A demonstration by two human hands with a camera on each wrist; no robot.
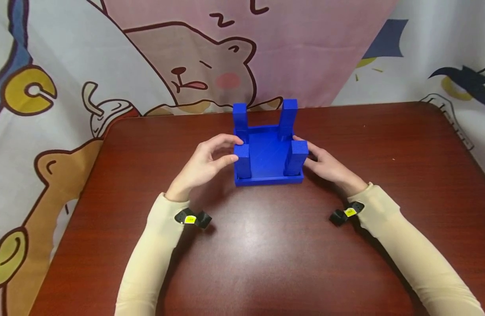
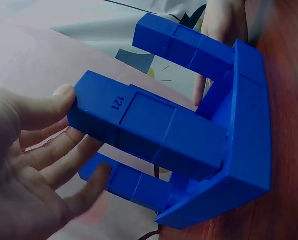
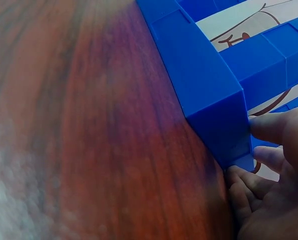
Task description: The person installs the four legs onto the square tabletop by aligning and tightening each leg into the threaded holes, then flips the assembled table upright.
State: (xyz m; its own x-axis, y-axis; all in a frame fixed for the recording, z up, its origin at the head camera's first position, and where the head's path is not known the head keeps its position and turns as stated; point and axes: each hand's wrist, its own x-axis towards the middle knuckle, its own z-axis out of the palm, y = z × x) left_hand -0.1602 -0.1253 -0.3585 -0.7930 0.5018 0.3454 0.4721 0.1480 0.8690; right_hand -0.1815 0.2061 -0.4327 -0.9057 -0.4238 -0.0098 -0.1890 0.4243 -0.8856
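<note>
A blue plastic piece like a small upside-down toy table stands on the table. It has a flat base with a raised rim (image 1: 268,180) and several square upright legs. My left hand (image 1: 205,160) is at the near left leg (image 2: 149,127), marked 121, with the thumb against its upper end and fingers reaching behind it. At the right side, my right hand (image 1: 329,166) grips the base (image 3: 221,127) near its corner. Its thumb lies by the upper edge of the side wall, and the other fingers are low against it. In the head view the near right leg (image 1: 297,157) partly hides those fingertips.
The dark reddish-brown table (image 1: 250,245) extends around the blue piece. Behind it hangs a cloth (image 1: 305,52) printed with cartoon animals. A black wrist camera (image 1: 193,218) is strapped on my left sleeve, another black camera (image 1: 347,213) on my right.
</note>
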